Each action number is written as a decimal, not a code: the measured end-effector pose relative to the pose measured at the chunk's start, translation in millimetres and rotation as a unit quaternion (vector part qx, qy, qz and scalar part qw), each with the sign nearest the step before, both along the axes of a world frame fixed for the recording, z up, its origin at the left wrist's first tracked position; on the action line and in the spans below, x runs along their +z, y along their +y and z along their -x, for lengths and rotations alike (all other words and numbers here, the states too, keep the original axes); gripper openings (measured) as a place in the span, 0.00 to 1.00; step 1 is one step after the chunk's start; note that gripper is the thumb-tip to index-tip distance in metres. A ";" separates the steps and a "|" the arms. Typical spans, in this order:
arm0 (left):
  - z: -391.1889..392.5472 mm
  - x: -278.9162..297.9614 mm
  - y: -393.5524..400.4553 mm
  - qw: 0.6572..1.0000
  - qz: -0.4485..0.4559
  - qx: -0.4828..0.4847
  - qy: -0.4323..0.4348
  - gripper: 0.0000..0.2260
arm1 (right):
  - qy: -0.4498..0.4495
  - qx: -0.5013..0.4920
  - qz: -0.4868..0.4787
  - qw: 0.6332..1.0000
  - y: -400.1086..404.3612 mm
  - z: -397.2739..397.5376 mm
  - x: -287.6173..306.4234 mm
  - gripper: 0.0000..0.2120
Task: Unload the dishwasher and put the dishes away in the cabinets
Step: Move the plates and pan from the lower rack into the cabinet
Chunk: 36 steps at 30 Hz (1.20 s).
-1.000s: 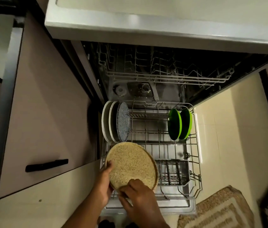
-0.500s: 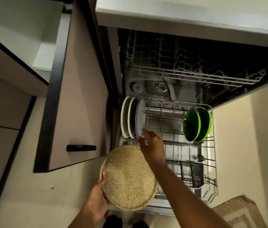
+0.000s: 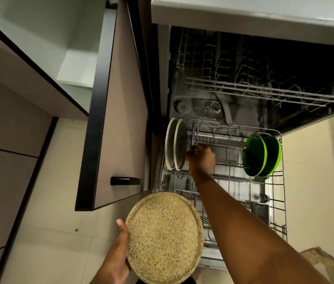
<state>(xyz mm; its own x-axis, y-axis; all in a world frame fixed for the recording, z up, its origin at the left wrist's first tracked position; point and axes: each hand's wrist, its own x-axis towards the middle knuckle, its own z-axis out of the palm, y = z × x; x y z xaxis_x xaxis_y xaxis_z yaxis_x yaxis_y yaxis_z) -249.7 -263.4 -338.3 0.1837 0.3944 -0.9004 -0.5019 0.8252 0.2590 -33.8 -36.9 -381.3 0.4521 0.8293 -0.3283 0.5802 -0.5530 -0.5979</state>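
Left hand (image 3: pixel 119 255): grips the left edge of the speckled tan plate (image 3: pixel 164 236), thumb laid over the rim, holding it flat low in view, in front of the lower rack (image 3: pixel 276 201).
Right hand (image 3: pixel 202 158): reaches into the lower rack, fingers curled round the edge of a grey speckled plate (image 3: pixel 189 140) seen edge-on, just beside the white ones.
White plates (image 3: pixel 175 146): two, upright at the rack's left end.
Green bowls (image 3: pixel 261 155): two, on edge at the rack's right end.
Upper rack (image 3: pixel 264 93): pulled partly out above.
Cabinet door (image 3: pixel 121 119): open, left of the dishwasher.
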 end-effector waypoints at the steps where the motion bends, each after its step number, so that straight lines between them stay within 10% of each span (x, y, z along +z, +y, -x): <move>1: -1.2 0.6 -0.6 1.000 0.000 0.001 0.002 0.37 | 0.001 -0.010 -0.017 1.000 -6.3 -4.4 6.8 0.07; 9: -37.5 8.5 9.9 0.999 -0.004 -0.038 0.030 0.41 | 0.103 0.010 -0.118 0.988 -110.6 -65.6 82.0 0.12; 22: -105.2 6.6 34.6 0.998 0.001 -0.057 0.020 0.54 | -0.077 0.361 -0.153 0.917 -251.7 -38.9 105.9 0.10; 36: -85.9 10.4 42.1 0.998 -0.015 0.023 -0.056 0.24 | -0.031 0.429 -0.111 0.896 -253.6 -30.7 109.6 0.17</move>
<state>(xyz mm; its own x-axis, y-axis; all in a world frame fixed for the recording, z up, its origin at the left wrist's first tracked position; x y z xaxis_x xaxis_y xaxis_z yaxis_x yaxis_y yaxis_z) -163.8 -221.3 -327.8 0.2635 0.4306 -0.8632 -0.5666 0.7933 0.2228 -3.1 -290.5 -271.7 -0.3707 0.9225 -0.1080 0.7707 0.2406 -0.5901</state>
